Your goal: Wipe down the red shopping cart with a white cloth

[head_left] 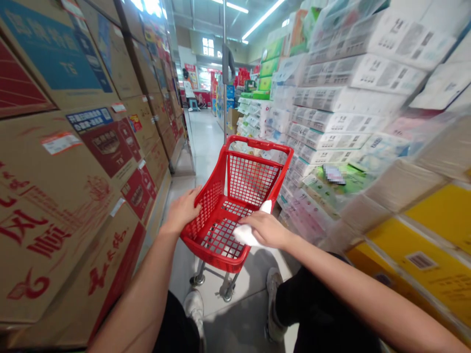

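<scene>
A red plastic shopping cart [221, 262] with a lattice basket stands in front of me on small wheels, and no goods show inside it. My left hand [183, 210] is closed over the rim on its left side. At the opposite side, my right hand [268, 228] grips a white cloth [246, 236] and presses it against the right rim. One end of the cloth sticks up past the fingers, and another part hangs inside the basket.
Stacked cardboard cartons [40, 181] line the left. Wrapped white packs [331, 117] and yellow boxes [419, 250] rise on the right. A metal pole [224, 113] stands beyond the cart. Farther back, a person [189, 90] is near a blue stool [193, 103].
</scene>
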{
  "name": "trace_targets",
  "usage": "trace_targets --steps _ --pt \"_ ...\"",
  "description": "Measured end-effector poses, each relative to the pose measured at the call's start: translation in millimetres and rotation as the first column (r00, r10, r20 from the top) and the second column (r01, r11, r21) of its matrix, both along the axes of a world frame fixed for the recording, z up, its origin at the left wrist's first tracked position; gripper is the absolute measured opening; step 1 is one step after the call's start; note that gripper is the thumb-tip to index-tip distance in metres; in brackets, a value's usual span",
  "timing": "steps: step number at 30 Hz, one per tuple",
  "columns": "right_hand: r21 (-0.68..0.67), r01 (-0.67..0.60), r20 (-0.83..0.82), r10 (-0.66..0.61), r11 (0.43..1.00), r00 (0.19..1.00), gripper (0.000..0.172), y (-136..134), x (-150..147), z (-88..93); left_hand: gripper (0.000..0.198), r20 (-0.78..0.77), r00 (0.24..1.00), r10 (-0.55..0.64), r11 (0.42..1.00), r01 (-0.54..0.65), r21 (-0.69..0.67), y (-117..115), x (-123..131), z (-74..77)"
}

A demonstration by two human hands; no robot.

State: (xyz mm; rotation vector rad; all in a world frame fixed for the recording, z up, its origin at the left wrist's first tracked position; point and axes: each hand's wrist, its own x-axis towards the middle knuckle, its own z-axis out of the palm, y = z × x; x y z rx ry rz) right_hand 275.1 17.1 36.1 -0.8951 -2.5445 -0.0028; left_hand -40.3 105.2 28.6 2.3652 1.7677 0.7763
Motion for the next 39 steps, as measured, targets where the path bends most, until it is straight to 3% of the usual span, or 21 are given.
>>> trace_targets --steps 2,5,8,9,10,11,14,17,22,26,29,33,36,39 --pt "0.004 0.019 -0.002 -0.019 1.000 1.000 0.033 -11.5 -7.3 -7.9 0.059 -0.136 0.982 0.135 0.988 -0.123 0.090 -20.5 18.5 11.9" --pt "0.043 0.065 0.044 -0.067 0.997 0.997 0.028 -14.7 -10.5 -13.1 0.034 -0.195 0.976 0.096 0.993 -0.080 0.086 -64.3 55.8 21.0" --pt "0.100 0.127 0.096 -0.137 0.987 0.986 0.031 -5.0 -3.1 -13.9 0.037 -0.216 0.960 -0.177 0.984 0.171 -0.046 -110.2 87.5 12.1" --pt "0.119 0.154 0.103 -0.166 0.981 0.981 0.032 -0.2 1.3 -14.3 0.038 -0.211 0.912 -0.351 0.935 0.329 -0.134 -121.7 94.0 6.5" --pt "0.136 0.178 0.106 -0.193 0.975 0.975 0.032 4.9 6.4 -14.9 0.041 -0.211 0.868 -0.450 0.888 0.409 -0.210 -130.0 98.4 0.7" --pt "0.151 0.198 0.109 -0.215 0.969 0.970 0.032 10.3 11.9 -15.7 0.044 -0.236 0.845 -0.480 0.867 0.417 -0.272 -134.6 100.8 -4.6" --pt "0.187 0.243 0.114 -0.266 0.952 0.957 0.032 27.1 27.1 -18.9 0.046 -0.276 0.803 -0.528 0.838 0.439 -0.325 -129.3 100.7 -11.7" --pt "0.227 0.291 0.113 -0.322 0.929 0.940 0.033 45.8 37.3 -19.2 0.041 -0.244 0.813 -0.528 0.832 0.439 -0.338 -108.7 95.4 -4.4" --pt "0.297 0.374 0.127 -0.425 0.878 0.896 0.030 77.3 49.8 -4.6 0.032 -0.298 0.883 -0.362 0.860 0.193 -0.473 -76.0 73.6 20.5" --pt "0.331 0.416 0.131 -0.478 0.847 0.869 0.030 87.2 51.4 6.3 0.035 -0.305 0.899 -0.315 0.841 0.116 -0.529 -57.7 46.2 28.5" --pt "0.326 0.496 0.068 -0.543 0.805 0.837 0.029 82.8 35.3 4.0 0.041 -0.356 0.906 -0.229 0.881 0.037 -0.472 -55.5 41.6 18.5" --pt "0.287 0.594 -0.017 -0.616 0.751 0.787 0.031 72.2 -3.9 -3.7 0.047 -0.332 0.940 -0.073 0.974 -0.004 -0.225 -66.0 61.4 -0.2" --pt "0.265 0.590 -0.019 -0.608 0.763 0.794 0.031 65.5 -30.7 -5.2 0.043 -0.348 0.937 -0.013 0.986 -0.046 -0.162 -67.1 67.3 -3.7" --pt "0.252 0.559 0.001 -0.578 0.790 0.816 0.030 61.3 -45.8 -4.0 0.038 -0.342 0.938 -0.047 0.980 -0.022 -0.197 -58.9 47.7 -0.9"
